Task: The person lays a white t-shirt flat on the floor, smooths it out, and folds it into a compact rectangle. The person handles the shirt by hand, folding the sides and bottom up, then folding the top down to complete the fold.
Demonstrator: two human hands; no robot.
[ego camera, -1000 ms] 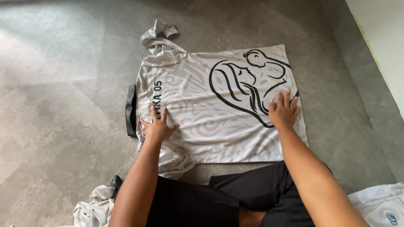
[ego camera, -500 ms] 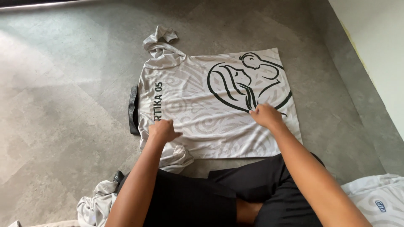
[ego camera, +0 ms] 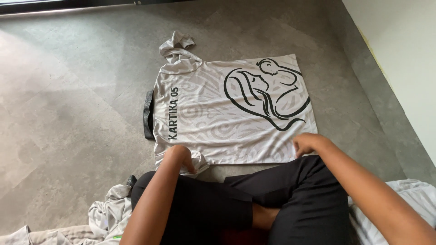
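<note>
Both hands at the near hem of a pale printed shirt (ego camera: 227,122) spread flat on the floor (ego camera: 68,113).
The left hand (ego camera: 181,156) pinches the bunched sleeve; the right hand (ego camera: 305,143), curled, grips the hem. An uneven pull could wrinkle the fabric just beyond them.

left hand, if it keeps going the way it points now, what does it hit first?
The left hand points away from the body and already sits at the near edge of the white jersey, by its rumpled sleeve. Going straight on, it would likely slide across the jersey's printed back first; the black collar lies off to the side.
</note>
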